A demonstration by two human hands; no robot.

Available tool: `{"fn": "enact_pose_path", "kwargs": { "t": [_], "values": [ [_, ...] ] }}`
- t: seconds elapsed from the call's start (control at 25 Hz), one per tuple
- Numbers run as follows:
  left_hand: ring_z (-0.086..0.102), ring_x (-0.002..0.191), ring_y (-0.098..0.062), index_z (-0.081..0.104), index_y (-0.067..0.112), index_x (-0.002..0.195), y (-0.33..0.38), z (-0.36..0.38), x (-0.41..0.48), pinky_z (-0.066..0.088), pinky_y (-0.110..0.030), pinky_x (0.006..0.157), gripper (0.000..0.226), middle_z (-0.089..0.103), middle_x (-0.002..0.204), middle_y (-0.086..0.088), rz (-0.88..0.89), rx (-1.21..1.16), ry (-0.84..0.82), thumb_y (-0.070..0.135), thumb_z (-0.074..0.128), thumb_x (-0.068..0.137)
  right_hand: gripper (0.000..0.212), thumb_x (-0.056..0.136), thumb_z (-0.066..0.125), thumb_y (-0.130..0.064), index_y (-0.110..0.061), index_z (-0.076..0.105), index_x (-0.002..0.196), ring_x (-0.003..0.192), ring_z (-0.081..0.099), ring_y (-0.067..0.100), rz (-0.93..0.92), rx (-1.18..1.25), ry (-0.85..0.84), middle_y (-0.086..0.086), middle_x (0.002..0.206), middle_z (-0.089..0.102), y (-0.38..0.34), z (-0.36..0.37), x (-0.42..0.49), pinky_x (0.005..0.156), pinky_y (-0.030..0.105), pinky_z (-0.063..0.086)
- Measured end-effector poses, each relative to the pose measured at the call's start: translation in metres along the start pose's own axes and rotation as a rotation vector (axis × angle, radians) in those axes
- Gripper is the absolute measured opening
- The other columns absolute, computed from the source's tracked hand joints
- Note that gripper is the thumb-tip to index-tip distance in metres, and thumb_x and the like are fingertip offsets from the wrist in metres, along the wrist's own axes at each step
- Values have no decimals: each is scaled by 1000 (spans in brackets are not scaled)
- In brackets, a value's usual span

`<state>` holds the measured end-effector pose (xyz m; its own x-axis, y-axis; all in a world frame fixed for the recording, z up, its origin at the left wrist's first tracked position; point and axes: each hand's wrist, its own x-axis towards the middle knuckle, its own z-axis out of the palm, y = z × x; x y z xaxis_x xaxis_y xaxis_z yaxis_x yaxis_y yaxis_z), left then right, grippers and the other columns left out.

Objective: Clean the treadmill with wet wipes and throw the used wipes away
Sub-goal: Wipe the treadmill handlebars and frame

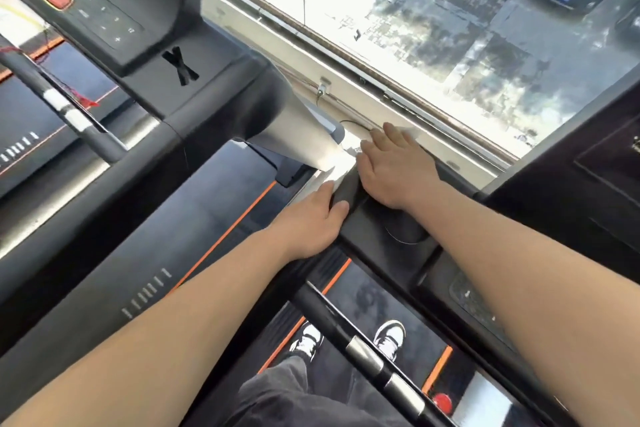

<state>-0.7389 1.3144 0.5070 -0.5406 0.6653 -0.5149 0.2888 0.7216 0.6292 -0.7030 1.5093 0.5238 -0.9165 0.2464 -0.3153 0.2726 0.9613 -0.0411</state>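
Right hand (391, 166) spread flat, pressing the wet wipe (411, 131) on the treadmill console's (374, 229) far-left corner | left hand (311, 218) grips the console edge just beside | watch out: push further and the wipe could slip off the far edge, down by the window sill (346, 97).

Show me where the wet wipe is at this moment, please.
In the head view, the white wipe lies under the fingertips of the right hand, just right of the silver upright and near the window ledge.
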Motion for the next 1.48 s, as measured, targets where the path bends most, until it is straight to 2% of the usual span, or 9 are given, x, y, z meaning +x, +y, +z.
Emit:
{"fn": "enact_pose_path", "kwargs": {
  "t": [0.24, 0.36, 0.48, 0.6, 0.72, 0.84, 1.08, 1.28, 1.48],
  "values": [
    [36, 145, -13, 16, 47, 157, -14, -10, 6, 28, -31, 116, 67, 38, 159, 12, 30, -149, -110, 66, 40, 98, 72, 103, 5, -45, -19, 68, 126, 129, 49, 29, -100, -302, -207, 11, 135, 63, -35, -19, 23, 117, 44, 27],
    [48, 136, -19, 28, 43, 155, -17, -8, -7, 36, -33, 107, 76, 49, 152, 6, -64, -160, -94, 81, 39, 90, 57, 107, 13, -37, -19, 67, 112, 108, 54, 30, -189, -292, -302, 9, 126, 66, -71, -27, 9, 92, 41, 40],
    [58, 120, -17, 46, 39, 143, -32, -7, -38, 43, -31, 97, 74, 61, 137, 8, -130, -177, -92, 83, 45, 84, 45, 108, 18, -30, -23, 63, 114, 120, 56, 32, -271, -376, -363, 9, 133, 64, -105, -28, -12, 103, 47, 38],
    [58, 93, -14, 53, 33, 130, -50, -2, -77, 41, -20, 71, 54, 63, 107, 13, -119, -75, 2, 70, 51, 90, 49, 106, 18, -27, -17, 66, 110, 114, 60, 34, -366, -356, -231, 11, 123, 69, -129, -1, -40, 99, 46, 41],
    [62, 91, -22, 55, 30, 123, -64, 5, -111, 34, -24, 62, 29, 59, 91, 13, -70, 2, 143, 46, 51, 98, 46, 102, 32, -28, -8, 72, 90, 95, 64, 38, -427, -106, 87, 16, 96, 73, -140, 35, -75, 93, 49, 44],
    [60, 112, -26, 46, 26, 141, -70, 18, -130, 32, -25, 73, 39, 66, 123, 2, 23, 86, 252, 37, 44, 104, 47, 104, 35, -31, -5, 68, 127, 131, 53, 36, -381, 44, 234, 15, 138, 63, -137, 65, -110, 115, 49, 34],
    [25, 150, -29, -2, 20, 162, -56, 43, -100, 32, -43, 118, 74, 16, 167, -9, 99, 337, 242, 44, 37, 105, 67, 104, 11, -45, -11, 30, 159, 157, 14, 25, -170, 22, 184, 11, 168, 19, -94, 58, -102, 125, 47, 19],
    [40, 142, -30, -6, 33, 160, -60, 39, -79, 45, -53, 106, 74, 21, 165, 0, 151, 286, 221, 54, 35, 101, 78, 96, -2, -49, -12, 15, 162, 158, -6, 21, -19, 152, 88, 8, 171, 1, -101, 50, -89, 128, 40, 1],
    [44, 134, -28, -5, 29, 162, -87, 49, -155, 46, -44, 102, 72, 34, 153, -2, 31, 379, 283, 50, 35, 105, 75, 98, 5, -44, -6, 30, 158, 157, 8, 33, -151, 123, 139, 16, 168, 19, -133, 65, -117, 128, 46, 7]
  ]
}}
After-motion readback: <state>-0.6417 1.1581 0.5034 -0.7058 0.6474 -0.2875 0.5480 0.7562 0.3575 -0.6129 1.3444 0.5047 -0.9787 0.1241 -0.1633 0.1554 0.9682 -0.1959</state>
